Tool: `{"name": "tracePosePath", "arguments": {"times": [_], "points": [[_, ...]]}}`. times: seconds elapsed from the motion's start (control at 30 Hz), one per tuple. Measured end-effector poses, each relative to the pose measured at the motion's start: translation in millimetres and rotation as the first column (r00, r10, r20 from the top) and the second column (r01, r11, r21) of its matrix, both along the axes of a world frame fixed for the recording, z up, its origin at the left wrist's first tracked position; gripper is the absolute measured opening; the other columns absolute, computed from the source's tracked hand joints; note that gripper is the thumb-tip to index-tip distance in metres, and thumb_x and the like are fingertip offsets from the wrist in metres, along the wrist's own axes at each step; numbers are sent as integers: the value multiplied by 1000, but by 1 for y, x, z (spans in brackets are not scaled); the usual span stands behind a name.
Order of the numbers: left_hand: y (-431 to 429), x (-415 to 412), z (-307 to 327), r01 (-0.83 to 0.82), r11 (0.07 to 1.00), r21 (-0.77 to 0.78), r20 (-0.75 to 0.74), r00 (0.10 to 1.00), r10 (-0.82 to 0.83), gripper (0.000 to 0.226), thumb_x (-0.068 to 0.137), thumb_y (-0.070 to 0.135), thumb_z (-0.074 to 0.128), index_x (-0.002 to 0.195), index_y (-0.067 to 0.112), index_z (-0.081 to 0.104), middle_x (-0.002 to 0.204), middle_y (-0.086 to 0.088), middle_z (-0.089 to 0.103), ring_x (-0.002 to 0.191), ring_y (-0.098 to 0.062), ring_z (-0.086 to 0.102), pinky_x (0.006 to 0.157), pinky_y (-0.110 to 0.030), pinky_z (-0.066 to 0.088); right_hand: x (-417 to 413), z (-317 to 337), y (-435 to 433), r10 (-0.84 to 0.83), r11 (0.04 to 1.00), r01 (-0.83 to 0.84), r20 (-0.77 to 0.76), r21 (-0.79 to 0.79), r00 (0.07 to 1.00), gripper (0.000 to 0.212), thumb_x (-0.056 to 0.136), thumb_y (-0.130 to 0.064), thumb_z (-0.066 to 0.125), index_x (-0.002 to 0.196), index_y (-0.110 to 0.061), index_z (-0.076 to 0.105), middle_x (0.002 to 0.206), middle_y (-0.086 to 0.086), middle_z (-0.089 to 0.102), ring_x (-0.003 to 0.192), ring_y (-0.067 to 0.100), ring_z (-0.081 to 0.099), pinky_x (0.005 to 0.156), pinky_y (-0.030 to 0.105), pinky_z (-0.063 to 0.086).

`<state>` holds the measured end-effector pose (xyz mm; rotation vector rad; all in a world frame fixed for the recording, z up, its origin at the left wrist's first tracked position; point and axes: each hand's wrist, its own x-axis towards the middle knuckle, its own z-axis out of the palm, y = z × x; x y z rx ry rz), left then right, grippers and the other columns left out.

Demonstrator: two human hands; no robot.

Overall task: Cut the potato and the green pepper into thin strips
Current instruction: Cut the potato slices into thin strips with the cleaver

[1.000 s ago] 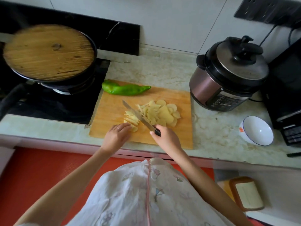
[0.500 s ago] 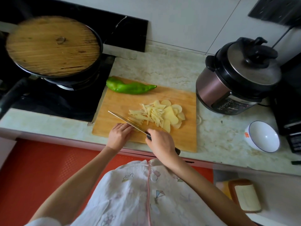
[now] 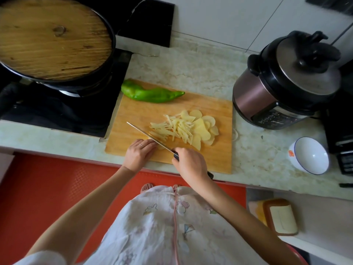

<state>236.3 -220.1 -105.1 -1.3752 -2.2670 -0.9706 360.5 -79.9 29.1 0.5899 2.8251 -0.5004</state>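
Midway: right hand is gripping the steel knife, left hand curling over pale potato slices mid-frame beside cut strips, whole green pepper lying uncut above on the wooden board.

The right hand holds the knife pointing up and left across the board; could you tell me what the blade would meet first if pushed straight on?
Probably bare board, then the stove.

White tiled wall, marble counter, red floor.
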Motion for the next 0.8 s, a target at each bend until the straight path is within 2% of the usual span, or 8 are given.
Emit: {"name": "tracePosePath", "arguments": {"times": [0.23, 0.3, 0.37, 0.5, 0.57, 0.67, 0.8], "points": [[-1, 2, -4, 21, 1000, 1, 29, 999, -21, 17, 92, 18, 60, 93, 7, 73, 97, -6, 72, 77, -24, 64, 76, -30, 47, -1, -18, 0, -63, 998, 64, 53, -29, 997, 20, 93, -20, 54, 75, -16, 47, 55, -9, 40, 52, 16, 44, 40, 22, 23], [-1, 1, -4, 9, 1000, -2, 48, 999, -9, 23, 95, 21, 56, 92, 7, 74, 96, -6, 72, 77, -26, 64, 76, -30, 47, 2, -20, 0, -45, 999, 45, 25, -14, 999, 8, 93, -21, 54, 88, -17, 59, 61, -7, 53, 52, 14, 47, 40, 20, 24], [0, 1, -4, -4, 1000, 15, 46, 999, 4, 28, 98, 23, 52, 90, 7, 74, 94, -6, 72, 78, -26, 63, 74, -29, 46, 7, -17, 0, -35, 999, 35, 13, 24, 999, 14, 93, -22, 54, 102, -17, 63, 68, -3, 63, 53, 14, 48, 40, 21, 27], [-1, 4, -1, -5, 999, 40, 26, 1000, 4, 35, 101, 23, 48, 86, 4, 72, 86, -9, 70, 78, -25, 59, 71, -30, 44, 11, -7, 0, 10, 999, -11, 13, 48, 1000, 19, 93, -23, 54, 109, -20, 64, 73, 0, 67, 57, 16, 56, 48, 25, 37], [-1, 3, -2, -3, 999, 43, 26, 1000, 2, 37, 101, 24, 46, 85, 4, 72, 88, -10, 70, 77, -27, 61, 71, -30, 44, 6, -3, 2, 25, 998, -27, 39, 60, 999, 17, 94, -22, 52, 106, -19, 64, 73, -2, 66, 59, 17, 58, 50, 25, 40], [-1, 2, -3, 1, 999, 44, 34, 999, -2, 36, 101, 24, 46, 86, 5, 73, 91, -9, 71, 81, -24, 58, 72, -30, 45, 0, -1, 6, 23, 997, -27, 65, 70, 998, 13, 94, -21, 51, 96, -17, 64, 67, -4, 56, 57, 17, 51, 50, 25, 35], [-1, 2, -4, 10, 999, 48, 35, 999, -12, 32, 100, 22, 49, 90, 4, 74, 94, -9, 72, 83, -21, 56, 73, -30, 45, 0, -7, 2, -32, 999, 32, 76, 6, 997, 10, 93, -18, 53, 90, -14, 62, 72, 0, 62, 59, 17, 49, 47, 24, 32]]}}
